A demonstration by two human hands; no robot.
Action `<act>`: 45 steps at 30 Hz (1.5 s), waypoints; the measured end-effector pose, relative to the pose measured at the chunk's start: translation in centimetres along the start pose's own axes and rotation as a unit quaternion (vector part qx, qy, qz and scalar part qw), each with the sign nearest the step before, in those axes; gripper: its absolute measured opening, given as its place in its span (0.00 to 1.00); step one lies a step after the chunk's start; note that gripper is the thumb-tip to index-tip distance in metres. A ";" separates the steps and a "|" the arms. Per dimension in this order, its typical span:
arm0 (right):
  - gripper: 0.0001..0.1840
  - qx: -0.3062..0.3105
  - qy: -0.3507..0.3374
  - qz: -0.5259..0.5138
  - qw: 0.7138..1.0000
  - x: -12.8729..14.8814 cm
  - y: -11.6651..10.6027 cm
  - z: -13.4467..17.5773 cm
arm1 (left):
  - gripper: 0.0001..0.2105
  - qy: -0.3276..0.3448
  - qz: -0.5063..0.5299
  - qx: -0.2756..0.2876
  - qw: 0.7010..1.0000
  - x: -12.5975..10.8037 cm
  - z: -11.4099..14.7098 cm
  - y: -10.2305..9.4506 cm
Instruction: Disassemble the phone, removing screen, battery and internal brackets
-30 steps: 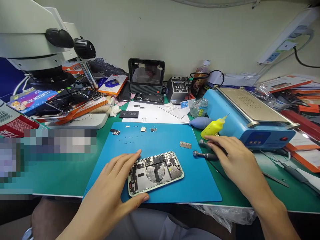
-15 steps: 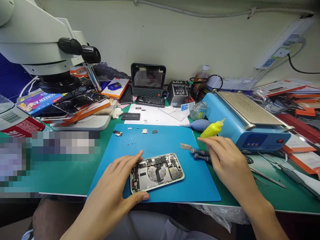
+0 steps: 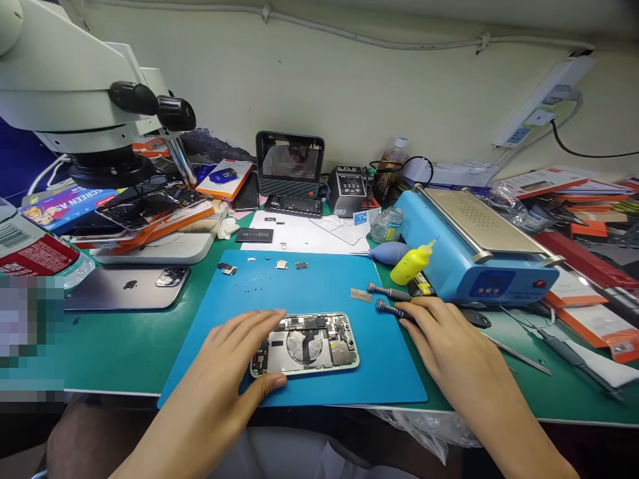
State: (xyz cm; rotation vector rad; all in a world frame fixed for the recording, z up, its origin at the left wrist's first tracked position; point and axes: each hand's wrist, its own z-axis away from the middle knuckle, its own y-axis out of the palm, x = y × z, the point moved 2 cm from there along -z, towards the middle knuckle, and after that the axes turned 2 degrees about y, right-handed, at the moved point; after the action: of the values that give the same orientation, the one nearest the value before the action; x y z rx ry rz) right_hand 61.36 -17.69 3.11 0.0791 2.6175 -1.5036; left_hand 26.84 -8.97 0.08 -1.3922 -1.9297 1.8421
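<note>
An opened smartphone (image 3: 304, 346), its inner boards showing, lies on the blue mat (image 3: 319, 283). My left hand (image 3: 224, 366) grips its left end, fingers along the far edge and thumb at the near edge. My right hand (image 3: 449, 346) is at the mat's right edge, with its fingertips closed on the nearer screwdriver (image 3: 387, 307); part of the handle is hidden beneath them. A second screwdriver (image 3: 387, 291) lies just behind it. Left of the screwdrivers is a small perforated metal plate (image 3: 361, 295). Several tiny screws (image 3: 253, 289) and small phone parts (image 3: 281, 265) rest behind the phone.
A microscope (image 3: 100, 100) overhangs the left side, above stacked phones and boxes. Another phone (image 3: 124, 287) lies face down below. At right stand a yellow bottle (image 3: 412, 264), a blue air blower (image 3: 389, 253) and a blue heating machine (image 3: 449, 246). Tweezers (image 3: 522, 356) lie nearby.
My right hand has lowered onto the nearer screwdriver, and that screwdriver has shifted slightly. My left hand stays on the phone, which sits a little straighter. The camera view has turned slightly right.
</note>
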 end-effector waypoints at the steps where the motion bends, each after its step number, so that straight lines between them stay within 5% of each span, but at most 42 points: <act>1: 0.14 0.000 -0.002 -0.006 1.000 -0.1 0.0 -0.3 | 0.30 0.007 -0.009 0.001 1.000 -0.3 0.0 0.0; 5: 0.10 -0.040 0.036 -0.035 0.998 1.1 -0.6 -0.8 | 0.29 0.043 -0.051 0.005 0.998 -1.8 -0.6 0.6; 7: 0.17 -0.101 0.094 -0.098 0.986 2.9 -1.1 -1.0 | 0.31 0.064 -0.067 -0.002 0.996 -2.9 -1.2 1.1; 9: 0.31 -0.198 0.192 -0.321 0.906 4.9 -1.3 -1.1 | 0.28 0.083 -0.066 -0.009 0.994 -4.0 -2.0 1.6; 12: 0.46 -0.172 0.212 -0.458 0.846 8.3 -0.5 -1.5 | 0.17 0.104 -0.036 0.008 0.994 -5.1 -3.2 2.3; 16: 0.36 -0.178 0.152 -0.439 0.867 9.9 0.7 -0.9 | 0.08 0.114 0.010 0.019 0.993 -5.1 -3.9 2.6; 20: 0.40 -0.165 0.111 -0.426 0.882 9.7 1.3 0.1 | 0.07 0.115 0.041 0.008 0.993 -4.6 -3.7 2.6; 27: 0.42 -0.125 0.106 -0.428 0.889 10.0 1.5 0.1 | 0.06 0.104 0.052 0.014 0.993 -4.5 -3.7 2.5; 45: 0.42 -0.138 0.092 -0.367 0.915 9.5 1.0 -0.6 | 0.08 0.093 0.060 0.009 0.994 -4.6 -3.8 2.3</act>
State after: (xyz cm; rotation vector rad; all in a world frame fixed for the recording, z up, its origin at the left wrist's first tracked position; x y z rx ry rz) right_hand 51.97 -16.82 1.29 -0.9298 3.1744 -1.2899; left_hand 33.08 -9.73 1.28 -1.6420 -1.7697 1.7029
